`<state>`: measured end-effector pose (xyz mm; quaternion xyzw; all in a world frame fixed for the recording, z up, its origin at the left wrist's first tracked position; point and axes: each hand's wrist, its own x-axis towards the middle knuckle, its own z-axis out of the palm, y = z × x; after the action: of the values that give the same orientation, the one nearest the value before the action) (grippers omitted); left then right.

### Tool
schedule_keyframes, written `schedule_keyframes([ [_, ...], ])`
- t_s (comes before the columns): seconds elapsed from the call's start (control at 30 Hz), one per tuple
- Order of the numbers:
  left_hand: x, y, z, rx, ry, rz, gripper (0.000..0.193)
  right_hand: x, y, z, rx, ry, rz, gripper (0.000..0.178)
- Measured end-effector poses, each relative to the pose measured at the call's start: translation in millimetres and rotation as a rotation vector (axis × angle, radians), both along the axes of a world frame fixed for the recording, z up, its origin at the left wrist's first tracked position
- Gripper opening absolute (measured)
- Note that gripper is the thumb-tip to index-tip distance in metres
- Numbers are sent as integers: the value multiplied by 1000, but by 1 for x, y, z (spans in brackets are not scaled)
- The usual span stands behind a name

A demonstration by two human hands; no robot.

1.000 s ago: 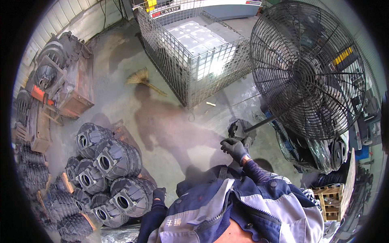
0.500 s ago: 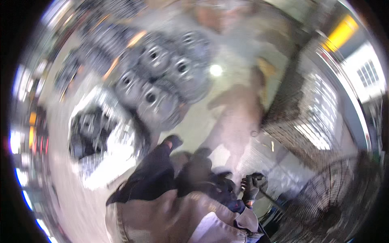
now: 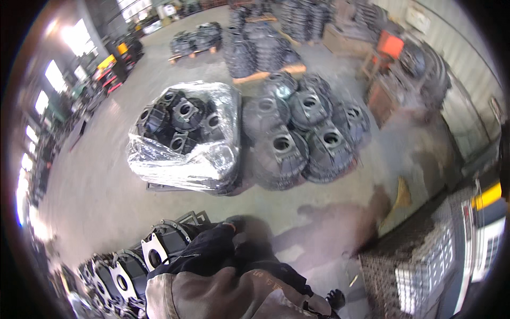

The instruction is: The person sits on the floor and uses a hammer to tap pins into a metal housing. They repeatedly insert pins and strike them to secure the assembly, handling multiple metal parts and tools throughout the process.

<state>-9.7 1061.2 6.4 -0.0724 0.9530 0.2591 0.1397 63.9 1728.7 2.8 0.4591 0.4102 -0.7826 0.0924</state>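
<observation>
My left hand (image 3: 234, 223), in a dark glove, hangs in front of me at the end of a black sleeve. Its fingers are too blurred to read, and it lies near the end of a row of dark cast housings (image 3: 166, 240) with pale machined faces. Low on the right, my right hand (image 3: 335, 299) shows as a small dark-gloved shape beside my brown apron (image 3: 212, 292). Whether it holds anything does not show. Farther ahead stands a bin wrapped in clear film (image 3: 186, 169), with several black housings (image 3: 186, 109) inside.
Several round dark castings (image 3: 281, 154) are stacked right of the wrapped bin. More stacks stand on wooden pallets (image 3: 271, 74) behind. At the right are a mesh-sided crate (image 3: 382, 276), a yellow piece (image 3: 402, 192) on the floor and an orange box (image 3: 390, 44) by machinery.
My view has swung left, bringing in the row of housings at lower left. The large fan has left the picture. My right hand, formerly curled around a dark rod-like thing, sits lower.
</observation>
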Motion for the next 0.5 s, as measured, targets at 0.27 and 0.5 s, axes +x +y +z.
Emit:
schedule_keyframes([
  [0.27, 33, -80, 80, -13, -135, 414, 47, -179, -174, -4, 284, 94, 718, 35],
  [0.5, 87, -59, 194, 210, -115, 1078, 52, -317, -327, 61, 328, 115, 1268, 21],
])
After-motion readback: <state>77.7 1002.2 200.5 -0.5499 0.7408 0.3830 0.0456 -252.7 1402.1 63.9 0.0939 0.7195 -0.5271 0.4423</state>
